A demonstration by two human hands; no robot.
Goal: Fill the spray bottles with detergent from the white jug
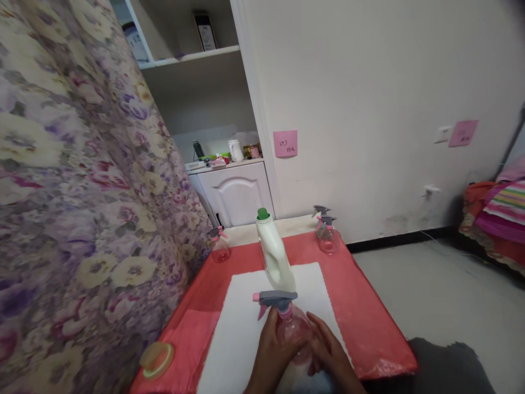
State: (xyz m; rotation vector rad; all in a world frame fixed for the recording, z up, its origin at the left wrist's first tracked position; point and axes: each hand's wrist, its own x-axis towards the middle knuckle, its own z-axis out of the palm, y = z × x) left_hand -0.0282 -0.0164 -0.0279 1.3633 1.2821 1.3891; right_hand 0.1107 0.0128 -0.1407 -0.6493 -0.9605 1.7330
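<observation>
A clear pink spray bottle [296,324] with a grey and pink trigger head is held upright between my two hands near the table's front. My left hand [275,346] wraps its left side, thumb across the front. On the other side, my right hand [328,346] has its fingers closed about the bottle's right and lower part; some fingertips are hidden. Just beyond stands a large white-green jug [274,254] with a green cap, on a white mat [238,317].
A red-covered table [369,317] carries another spray bottle [220,249] at back left and spray bottles [329,239] at back right. A roll of tape [157,359] lies front left. A floral curtain [90,219] hangs along the left; a wall stands behind.
</observation>
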